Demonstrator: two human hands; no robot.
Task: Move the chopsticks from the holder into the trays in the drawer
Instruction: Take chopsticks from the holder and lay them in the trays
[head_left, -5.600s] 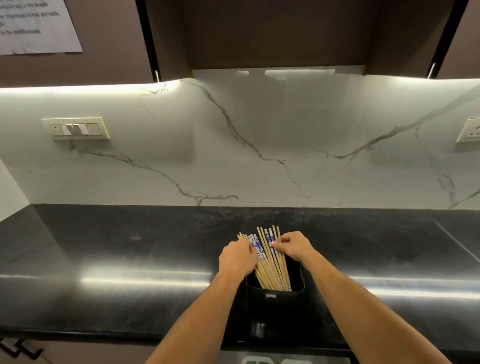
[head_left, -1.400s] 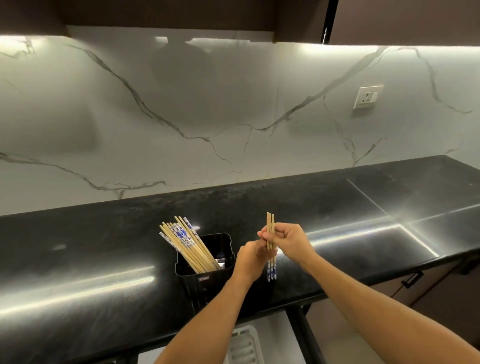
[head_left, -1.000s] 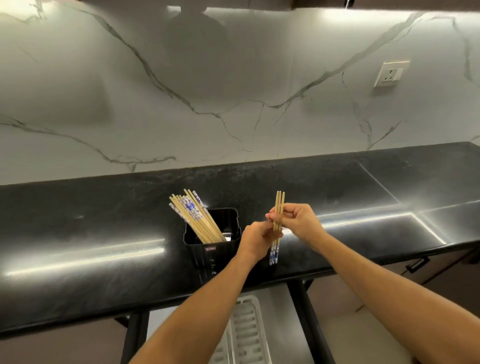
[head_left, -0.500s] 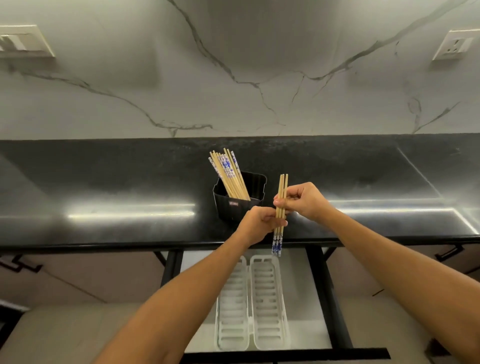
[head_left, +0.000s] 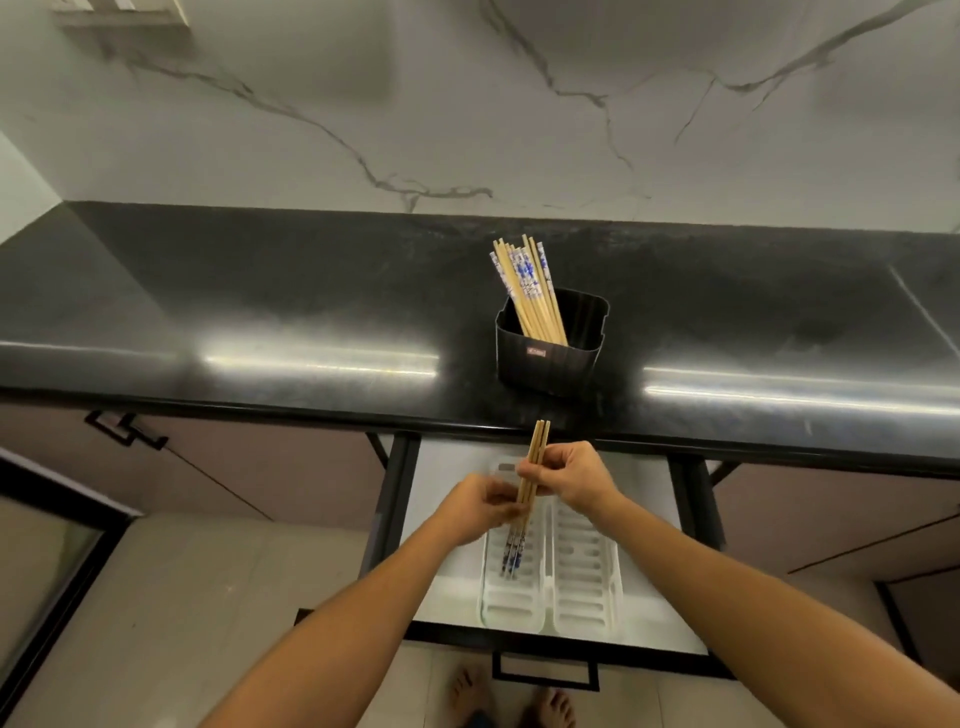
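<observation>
1. Writing: a small reddish tag sits on the front of the black holder; its print is too small to read.
2. Against half a second ago: the held chopsticks have dropped from the counter edge to over the open drawer. The remaining chopsticks are unmoved.
3. Held chopsticks: pale wood, blue-and-white patterned ends pointing down, tilted over the left tray (contact cannot be told).
4. Right hand curls its fingers round the upper shafts; left hand pinches them just below.
5. Remaining chopsticks lean left in the holder, patterned ends up. The right tray, white and slotted, lies beside the left.
</observation>
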